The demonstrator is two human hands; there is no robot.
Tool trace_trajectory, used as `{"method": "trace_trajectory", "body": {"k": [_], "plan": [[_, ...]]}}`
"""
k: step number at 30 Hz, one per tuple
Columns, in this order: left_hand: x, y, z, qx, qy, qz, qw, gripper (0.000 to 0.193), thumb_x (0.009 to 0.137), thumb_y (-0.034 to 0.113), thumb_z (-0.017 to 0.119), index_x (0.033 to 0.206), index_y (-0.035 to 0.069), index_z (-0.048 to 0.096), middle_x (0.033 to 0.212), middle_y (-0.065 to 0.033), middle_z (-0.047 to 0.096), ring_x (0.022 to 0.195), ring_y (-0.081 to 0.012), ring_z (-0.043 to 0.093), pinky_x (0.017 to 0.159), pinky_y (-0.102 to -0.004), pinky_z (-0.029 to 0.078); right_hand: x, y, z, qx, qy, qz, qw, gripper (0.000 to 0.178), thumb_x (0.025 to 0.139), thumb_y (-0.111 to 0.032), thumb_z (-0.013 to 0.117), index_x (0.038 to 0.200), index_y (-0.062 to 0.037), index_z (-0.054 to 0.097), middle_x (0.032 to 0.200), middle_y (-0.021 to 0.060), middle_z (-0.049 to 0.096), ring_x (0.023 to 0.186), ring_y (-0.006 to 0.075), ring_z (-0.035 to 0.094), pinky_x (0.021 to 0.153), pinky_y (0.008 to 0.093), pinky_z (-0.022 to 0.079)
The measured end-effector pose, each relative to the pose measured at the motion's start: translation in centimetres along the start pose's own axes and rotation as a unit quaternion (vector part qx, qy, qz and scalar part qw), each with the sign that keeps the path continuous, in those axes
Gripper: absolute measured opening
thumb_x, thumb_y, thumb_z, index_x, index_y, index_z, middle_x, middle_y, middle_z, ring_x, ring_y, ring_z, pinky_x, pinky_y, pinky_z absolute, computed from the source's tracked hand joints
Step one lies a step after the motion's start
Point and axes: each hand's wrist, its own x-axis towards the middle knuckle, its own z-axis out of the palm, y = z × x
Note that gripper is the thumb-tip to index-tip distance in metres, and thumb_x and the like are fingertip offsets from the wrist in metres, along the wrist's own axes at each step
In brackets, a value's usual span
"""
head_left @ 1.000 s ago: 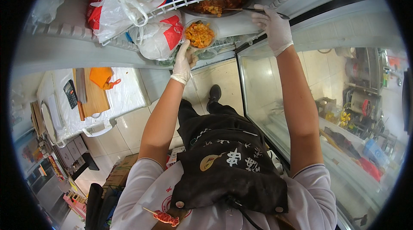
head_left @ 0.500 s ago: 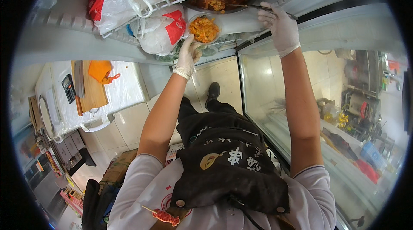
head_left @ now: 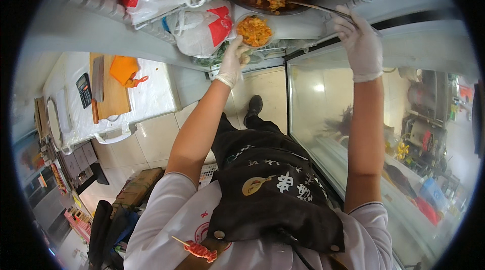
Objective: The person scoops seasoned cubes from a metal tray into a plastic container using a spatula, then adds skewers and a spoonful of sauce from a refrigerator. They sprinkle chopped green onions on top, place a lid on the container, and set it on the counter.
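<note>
Left hand on food tub, right hand around utensil.

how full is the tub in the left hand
Not empty: orange food spreads across the round tub; how deep it goes is hidden.

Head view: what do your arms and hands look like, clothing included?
The left hand and right hand each wear a thin whitish glove ending at the wrist. The forearms are bare up to short white sleeves; the right one has a dark edge.
</note>
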Motion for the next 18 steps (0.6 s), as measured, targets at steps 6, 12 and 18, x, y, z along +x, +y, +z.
{"method": "trace_trajectory", "body": {"k": [6,12,18], "plan": [[-0.5,0.1,0.4,-0.032,-0.005,0.01,0.999,0.043,0.101,0.058,0.069,0.1,0.015,0.068,0.091,0.001,0.07,0.062,-0.008,0.053,0.052,-0.0248,0.033,-2.5,-1.3,-0.5,-0.011,-0.008,0.018,1.0,0.038,0.113,-0.022,0.057,0.131,0.0069,0.072,0.103,0.0129,0.078,0.091,0.0176,0.072,0.083,0.0285,0.053],[-0.4,0.3,0.4,0.015,-0.015,0.017,1.0,0.065,0.106,0.068,0.054,0.133,0.01,0.063,0.119,-0.0089,0.077,0.066,-0.0082,0.053,0.048,-0.022,0.029,-4.6,1.7,0.1,-0.058,0.004,0.018,0.998,0.036,0.112,-0.023,0.058,0.129,0.0046,0.074,0.1,0.0102,0.079,0.087,0.0162,0.071,0.08,0.0272,0.051],[-1.0,0.2,0.4,0.043,0.007,0.026,0.999,0.073,0.105,0.071,0.052,0.129,0.004,0.068,0.112,-0.0069,0.078,0.066,-0.0063,0.049,0.051,-0.0218,0.028,-6.3,5.4,2.4,-0.16,0.009,-0.042,0.986,0.037,0.114,-0.029,0.059,0.127,0.0005,0.077,0.099,0.0101,0.08,0.084,0.0149,0.072,0.079,0.0273,0.052]]}}
